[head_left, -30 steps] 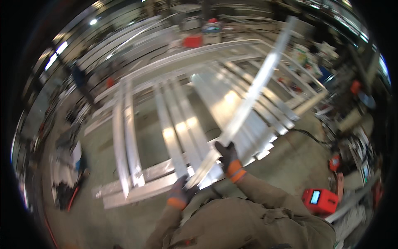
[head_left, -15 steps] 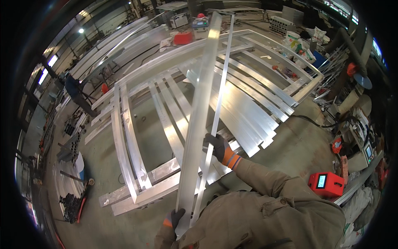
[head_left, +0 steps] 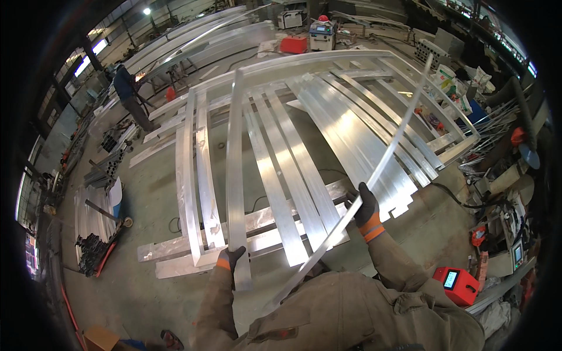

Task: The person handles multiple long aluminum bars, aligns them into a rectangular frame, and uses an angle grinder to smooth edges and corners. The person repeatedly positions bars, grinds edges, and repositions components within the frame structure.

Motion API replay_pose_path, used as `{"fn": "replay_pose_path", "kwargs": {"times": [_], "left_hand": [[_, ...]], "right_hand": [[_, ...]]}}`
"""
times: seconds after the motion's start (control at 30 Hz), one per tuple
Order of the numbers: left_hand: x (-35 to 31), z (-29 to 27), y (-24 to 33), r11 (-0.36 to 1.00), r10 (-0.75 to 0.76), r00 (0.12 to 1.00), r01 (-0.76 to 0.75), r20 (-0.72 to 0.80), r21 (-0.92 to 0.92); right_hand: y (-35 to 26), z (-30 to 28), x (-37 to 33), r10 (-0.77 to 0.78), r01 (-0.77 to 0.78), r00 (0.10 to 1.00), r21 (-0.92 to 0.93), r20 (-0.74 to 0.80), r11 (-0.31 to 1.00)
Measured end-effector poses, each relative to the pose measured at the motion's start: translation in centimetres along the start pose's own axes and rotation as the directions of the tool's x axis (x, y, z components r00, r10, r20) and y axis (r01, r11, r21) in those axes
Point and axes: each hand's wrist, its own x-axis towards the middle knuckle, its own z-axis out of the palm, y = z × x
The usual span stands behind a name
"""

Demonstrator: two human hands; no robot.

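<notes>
My left hand (head_left: 232,257), in a dark glove with an orange cuff, grips the near end of a flat aluminium bar (head_left: 235,169). The bar reaches away from me across the large metal frame (head_left: 275,64). In my right hand (head_left: 366,205), gloved alike, is a narrow aluminium strip (head_left: 393,143). It slants from close to my body up to the far right, with its far end raised. Several wide aluminium slats (head_left: 345,134) lie side by side within the frame, between my hands and beyond them.
Near the right edge stands a red box with a screen (head_left: 458,285). A black cable (head_left: 462,202) runs along the floor. A co-worker (head_left: 130,96) stands at the far left by long metal profiles. Stacked bars (head_left: 93,216) lie on the left, and a red case (head_left: 293,44) sits behind the frame.
The bar and the strip, close together before, are now spread apart. My left hand has moved the bar left and forward; my right hand has swung the strip to the right.
</notes>
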Motion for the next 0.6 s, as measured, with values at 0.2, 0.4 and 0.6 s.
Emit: {"fn": "replay_pose_path", "kwargs": {"times": [0.2, 0.4, 0.6], "left_hand": [[5.6, -0.4, -0.7, 0.943, -0.003, 1.0, -0.001, -0.013, -0.334], [10.8, -3.2, -0.9, 0.957, 0.053, 0.996, -0.073, -0.077, -0.28], [12.8, -6.5, -1.7, 0.926, 0.039, 0.992, 0.008, 0.117, -0.378]], "right_hand": [[-1.9, -4.1, -1.5, -0.081, 0.076, 0.966, -0.029, -0.244, 0.997], [-2.8, -8.1, -1.3, -0.104, 0.12, 0.927, 0.022, -0.36, 0.993], [-3.8, -10.5, -1.4, -0.17, 0.189, 0.93, 0.028, -0.327, 0.982]]}}
